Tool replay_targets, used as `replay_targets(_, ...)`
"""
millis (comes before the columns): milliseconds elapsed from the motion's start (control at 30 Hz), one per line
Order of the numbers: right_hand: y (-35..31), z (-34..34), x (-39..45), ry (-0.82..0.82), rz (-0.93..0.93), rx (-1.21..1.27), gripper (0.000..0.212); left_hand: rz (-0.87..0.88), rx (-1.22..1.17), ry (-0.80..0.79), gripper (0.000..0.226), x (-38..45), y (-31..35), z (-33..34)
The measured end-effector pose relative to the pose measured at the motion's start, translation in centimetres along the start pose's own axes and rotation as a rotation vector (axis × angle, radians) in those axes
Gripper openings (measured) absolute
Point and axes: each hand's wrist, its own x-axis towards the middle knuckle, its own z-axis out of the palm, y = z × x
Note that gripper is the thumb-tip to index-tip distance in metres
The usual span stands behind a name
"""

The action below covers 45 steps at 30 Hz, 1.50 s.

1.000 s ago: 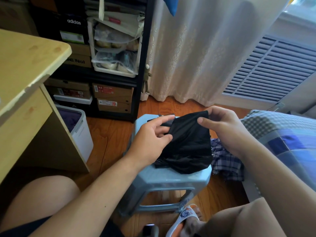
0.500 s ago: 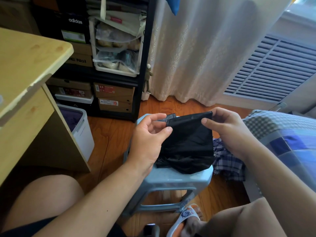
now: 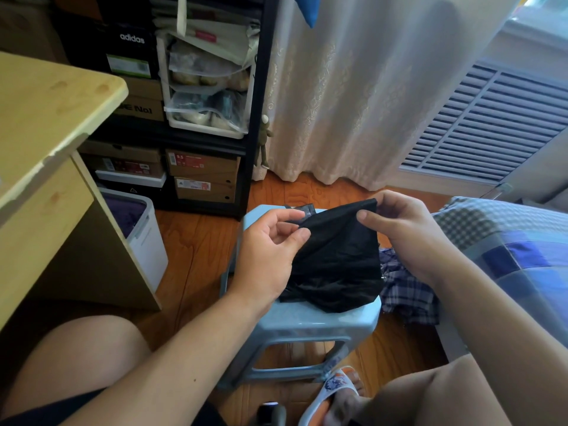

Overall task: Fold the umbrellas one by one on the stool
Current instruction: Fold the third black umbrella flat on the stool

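Black umbrella (image 3: 335, 265) on stool (image 3: 307, 318), canopy being gathered. Left hand (image 3: 267, 256) pinches strap end; right hand (image 3: 402, 232) pinches top edge. Plaid umbrella (image 3: 405, 290) beside stool, waiting. Next likely: wrap folds tight, fasten strap.

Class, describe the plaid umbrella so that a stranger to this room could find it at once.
Start at the light blue plastic stool in the middle of the wooden floor. Just to its right, against the checked bedding, the plaid umbrella lies crumpled on the floor. Unlike the black umbrella held above the stool, it is blue-and-white checked and untouched.
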Motion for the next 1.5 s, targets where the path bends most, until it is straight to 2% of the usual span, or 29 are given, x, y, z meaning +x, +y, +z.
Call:
replay_targets(167, -0.1, 0.1, 0.0, 0.001, -0.007, 0.014, 0.004, -0.021, 0.025, -0.013, 0.025, -0.2, -0.2, 0.1)
replay_targets(333, -0.1, -0.1, -0.1, -0.048, 0.015, -0.032, 0.013, -0.045, 0.014, -0.199, 0.054, -0.1, -0.2, 0.0)
replay_targets(433, -0.2, -0.1, -0.2, -0.042, 0.01, -0.038, 0.011, 0.095, 0.1, -0.106, 0.041, -0.2, 0.3, 0.0)
replay_targets(567, -0.3, -0.1, -0.4, -0.037, 0.005, -0.006, 0.007, 0.165, 0.03, 0.063, 0.026, -0.2, 0.4, -0.2)
replay_targets(667, -0.3, -0.1, -0.4, -0.034, 0.005, -0.011, 0.008, 0.076, 0.02, 0.124, 0.017, -0.3, -0.2, -0.3)
replay_targets(767, -0.2, -0.3, -0.4, -0.023, 0.001, -0.02, 0.008, -0.062, -0.027, 0.023, 0.005, -0.4, -0.9, -0.2)
replay_targets(867, -0.1, -0.4, -0.4, -0.017, -0.004, -0.044, 0.004, -0.093, -0.02, -0.112, 0.013, -0.7, -0.8, 0.0)
replay_targets(1033, -0.2, -0.4, -0.3, 0.007, -0.013, -0.041, 0.009, -0.083, -0.025, -0.219, 0.05, -0.9, -0.2, 0.1)
replay_targets(1300, -0.1, -0.7, -0.5, -0.033, -0.003, -0.058, 0.009, -0.123, -0.087, -0.102, 0.026, -0.9, -0.1, 0.3)
replay_targets(1433, 0.0, -1.0, -0.6, -0.048, 0.002, -0.041, 0.025, -0.004, -0.085, 0.119, 0.019, -0.7, -0.5, -0.1)
replay_targets(1500, 0.1, -0.9, -0.7, -0.059, 0.002, -0.036, 0.021, 0.057, -0.023, 0.152, 0.018, -0.7, -0.6, -0.3)
